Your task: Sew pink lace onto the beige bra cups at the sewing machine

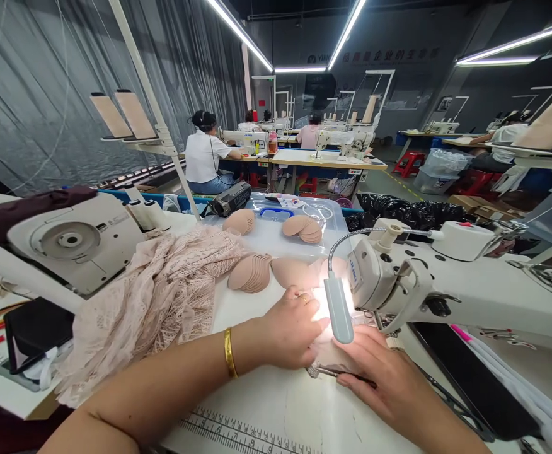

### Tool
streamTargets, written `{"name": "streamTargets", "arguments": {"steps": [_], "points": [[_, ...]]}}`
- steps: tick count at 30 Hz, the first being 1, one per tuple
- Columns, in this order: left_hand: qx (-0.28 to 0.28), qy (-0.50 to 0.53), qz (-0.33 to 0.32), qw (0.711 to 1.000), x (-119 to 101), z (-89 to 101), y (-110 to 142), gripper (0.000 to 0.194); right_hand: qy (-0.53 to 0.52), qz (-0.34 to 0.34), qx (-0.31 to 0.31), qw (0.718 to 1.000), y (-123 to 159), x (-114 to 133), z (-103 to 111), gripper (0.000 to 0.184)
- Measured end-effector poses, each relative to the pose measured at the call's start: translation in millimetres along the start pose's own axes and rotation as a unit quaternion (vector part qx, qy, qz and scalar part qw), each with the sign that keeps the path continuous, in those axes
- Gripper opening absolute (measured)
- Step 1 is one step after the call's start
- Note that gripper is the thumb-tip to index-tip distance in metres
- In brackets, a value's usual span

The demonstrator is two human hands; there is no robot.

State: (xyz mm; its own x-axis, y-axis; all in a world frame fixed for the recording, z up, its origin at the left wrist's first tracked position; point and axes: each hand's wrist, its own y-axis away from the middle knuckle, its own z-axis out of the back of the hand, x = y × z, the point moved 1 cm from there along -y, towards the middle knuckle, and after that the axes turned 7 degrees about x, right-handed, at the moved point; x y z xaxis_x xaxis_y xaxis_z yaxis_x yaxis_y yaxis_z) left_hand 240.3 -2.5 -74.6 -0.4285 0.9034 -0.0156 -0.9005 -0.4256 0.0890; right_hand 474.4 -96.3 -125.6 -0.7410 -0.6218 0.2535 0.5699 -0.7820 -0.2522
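Observation:
My left hand (pixel 291 329), a gold bangle at its wrist, is closed with its fingertips pinching a beige fabric piece (pixel 330 354) under the bright lamp (pixel 338 312). Across the right side of that cloth lie the fingers of my right hand (pixel 382 366). Between its thumb and fingers is a slim dark metal tool (pixel 327 371); its kind I cannot make out. Close by on the right stands the sewing machine (pixel 377 277), its needle area partly hidden behind the lamp and my hand. Beyond my left hand lies a fanned stack of beige bra cup pads (pixel 250 273).
Beige lace (pixel 157 296) is heaped on the left. A clear plastic bin lid (pixel 266 230) at the back carries more pads (pixel 303 228). A black tray (pixel 474 378) lies at right, a printed ruler (pixel 238 434) along the front. Co-workers sit at machines farther off.

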Motion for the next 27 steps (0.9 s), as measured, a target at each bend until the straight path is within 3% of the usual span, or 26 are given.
{"name": "streamTargets", "arguments": {"steps": [3, 8, 12, 16, 19, 21, 24, 27], "points": [[0.025, -0.011, 0.009, 1.000, -11.9, -2.4, -0.2, 0.032, 0.026, -0.017, 0.007, 0.999, -2.2, -2.1, -7.8, 0.023], [0.026, 0.058, -0.044, 0.997, -4.9, 9.3, 11.1, 0.053, 0.047, -0.075, -0.042, 0.995, 5.5, -14.9, 1.0, 0.036], [0.051, 0.112, -0.107, 0.987, 11.3, 22.3, 17.4, 0.048, 0.035, -0.065, -0.052, 0.996, 13.5, -27.3, 15.2, 0.035], [0.083, 0.168, -0.148, 0.971, 19.2, 26.0, 16.3, 0.040, 0.015, -0.060, -0.016, 0.998, 20.8, -36.4, 25.4, 0.036], [0.049, 0.155, -0.137, 0.977, 16.7, 22.7, 14.5, 0.026, -0.055, -0.047, 0.049, 0.996, 20.5, -34.1, 34.6, 0.029], [0.028, 0.126, -0.133, 0.983, 12.5, 19.5, 12.8, 0.015, -0.112, -0.046, 0.040, 0.992, 15.7, -28.2, 38.3, 0.023], [0.025, 0.100, -0.143, 0.984, 8.2, 15.1, 8.7, 0.018, -0.129, -0.045, -0.013, 0.990, 4.6, -17.3, 32.3, 0.028], [0.009, 0.097, -0.145, 0.985, 10.3, 10.6, 3.1, 0.021, -0.067, -0.058, -0.012, 0.996, -2.7, -11.5, 15.7, 0.036]]}}
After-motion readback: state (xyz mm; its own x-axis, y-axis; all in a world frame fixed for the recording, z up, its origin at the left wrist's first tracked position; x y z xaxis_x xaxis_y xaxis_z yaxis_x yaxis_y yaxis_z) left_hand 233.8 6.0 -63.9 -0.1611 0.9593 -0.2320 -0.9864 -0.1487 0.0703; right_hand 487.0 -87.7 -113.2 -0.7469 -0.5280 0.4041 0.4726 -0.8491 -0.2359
